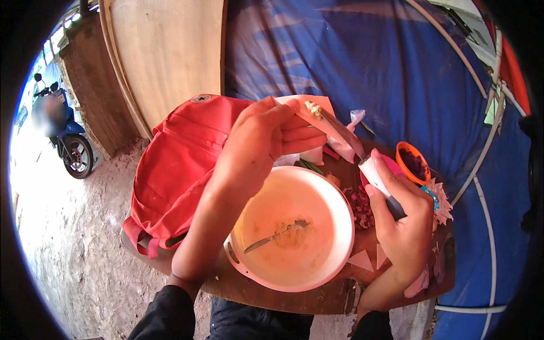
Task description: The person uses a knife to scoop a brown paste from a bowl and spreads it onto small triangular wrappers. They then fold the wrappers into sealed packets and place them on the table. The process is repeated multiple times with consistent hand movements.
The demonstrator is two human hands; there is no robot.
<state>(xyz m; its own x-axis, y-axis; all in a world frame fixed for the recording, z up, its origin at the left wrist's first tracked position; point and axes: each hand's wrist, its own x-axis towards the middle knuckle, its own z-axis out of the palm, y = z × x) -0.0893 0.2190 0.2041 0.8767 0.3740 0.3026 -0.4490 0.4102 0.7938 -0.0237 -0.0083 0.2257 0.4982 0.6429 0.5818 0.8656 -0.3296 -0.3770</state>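
Note:
My right hand (403, 224) grips a knife (350, 137) by its white and grey handle, with the blade slanting up to the left. A small lump of pale yellow mash (313, 109) clings near the blade's tip. My left hand (275, 129) is raised at the tip, its fingers stretched out and its thumb close to the lump; whether it touches the blade is hard to tell. Below both hands stands a large white basin (334, 266) with a perforated handle. A metal spoon (263, 242) lies inside it, amid a thin brownish residue.
A red backpack (175, 170) sits at the left on the wooden table (249, 294). Right of the basin are chopped dark red pieces (361, 207), an orange bowl (403, 148) with dark contents and pale triangular pieces (361, 260). Blue tarpaulin (351, 56) hangs behind; a motorbike (65, 130) stands far left.

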